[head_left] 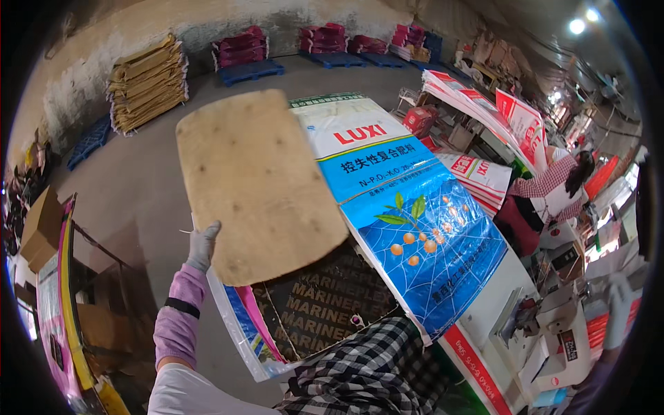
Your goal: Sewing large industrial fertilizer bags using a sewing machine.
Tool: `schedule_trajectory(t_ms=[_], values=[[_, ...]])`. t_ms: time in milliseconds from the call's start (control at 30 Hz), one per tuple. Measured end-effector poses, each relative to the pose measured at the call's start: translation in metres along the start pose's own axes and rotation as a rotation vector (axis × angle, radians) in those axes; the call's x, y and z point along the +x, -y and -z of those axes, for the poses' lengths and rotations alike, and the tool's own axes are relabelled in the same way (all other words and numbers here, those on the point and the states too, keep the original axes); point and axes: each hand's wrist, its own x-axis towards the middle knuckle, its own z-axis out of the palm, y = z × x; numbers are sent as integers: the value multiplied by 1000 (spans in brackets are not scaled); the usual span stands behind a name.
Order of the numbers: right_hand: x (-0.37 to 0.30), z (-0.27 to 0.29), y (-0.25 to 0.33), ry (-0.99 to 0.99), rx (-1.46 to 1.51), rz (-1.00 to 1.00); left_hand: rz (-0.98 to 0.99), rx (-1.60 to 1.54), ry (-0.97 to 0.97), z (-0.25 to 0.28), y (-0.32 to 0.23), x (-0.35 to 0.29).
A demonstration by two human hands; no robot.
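Observation:
My left hand (202, 247), in a pale glove, grips the lower left edge of a tan board (259, 187) with rounded corners and dark spots. The board is tilted up over a dark printed panel (325, 297) and overlaps the left edge of a stack of blue-and-white printed sacks (422, 228). A string ties across the top sack. My right hand (620, 297), also gloved, is at the far right beside a white sewing machine (564, 339). It is blurred, and its fingers cannot be made out.
Red-and-white sacks (477, 176) lie beyond the blue ones. Another person (546, 197) in a checked top works at the right. Stacked tan sacks (147, 83) stand by the wall, near blue pallets (250, 71) bearing pink bundles. Cardboard boxes (43, 225) sit at the left.

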Motion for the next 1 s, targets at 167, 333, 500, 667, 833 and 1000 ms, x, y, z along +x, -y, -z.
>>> schedule_trajectory(t_ms=[167,333,500,667,833,1000], values=[[-73,-41,-48,11,329,-389,71,-8,-90,29,84,72],[-122,-36,-69,-75,260,-627,156,86,-151,24,125,102],[-163,-45,-81,9,276,-669,135,62,-180,65,134,109],[-216,-75,-92,72,87,-568,35,246,-432,35,148,97],[-207,-191,-32,267,73,-44,-86,682,-458,133,20,57],[-203,-313,-63,706,-105,436,128,763,-204,-214,91,-80]])
